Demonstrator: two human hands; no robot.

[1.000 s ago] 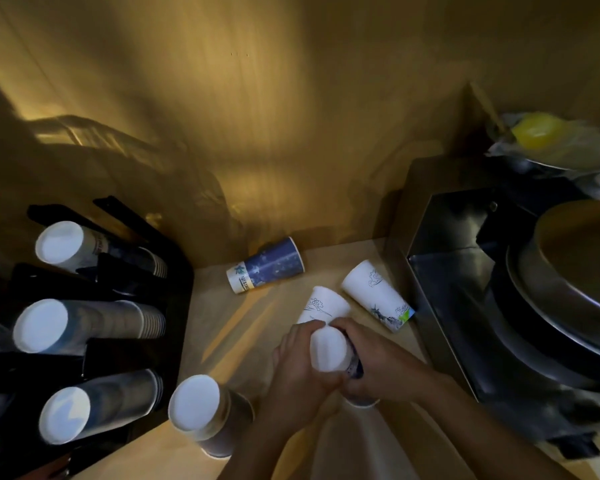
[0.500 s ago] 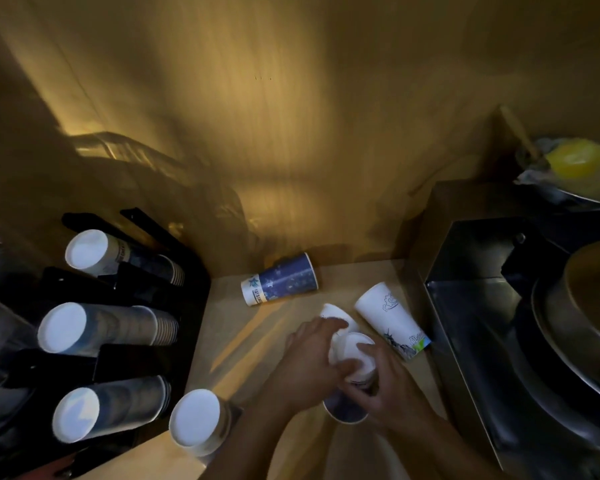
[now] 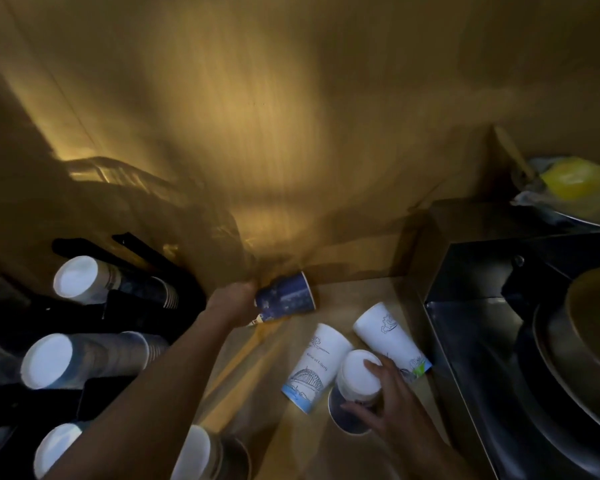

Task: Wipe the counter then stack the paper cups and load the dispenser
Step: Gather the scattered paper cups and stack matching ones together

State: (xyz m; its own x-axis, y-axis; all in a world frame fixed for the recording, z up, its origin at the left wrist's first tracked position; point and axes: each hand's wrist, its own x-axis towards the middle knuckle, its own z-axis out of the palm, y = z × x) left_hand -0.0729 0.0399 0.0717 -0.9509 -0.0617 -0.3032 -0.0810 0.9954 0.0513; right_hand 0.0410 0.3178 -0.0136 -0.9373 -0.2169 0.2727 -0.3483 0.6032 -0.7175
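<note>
Now | left hand point(image 3: 231, 304) grips blue cup point(image 3: 286, 299) | right hand point(image 3: 383, 403) clasps nested stack point(image 3: 355, 386) | two white cups loose

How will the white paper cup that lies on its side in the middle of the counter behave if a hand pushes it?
The white cup lies on its side, so a push would probably roll it in a curve, since it tapers. It looks empty and thin-walled, so likely very light and easily dented. The second white cup lies close beside it and might get bumped.
</note>
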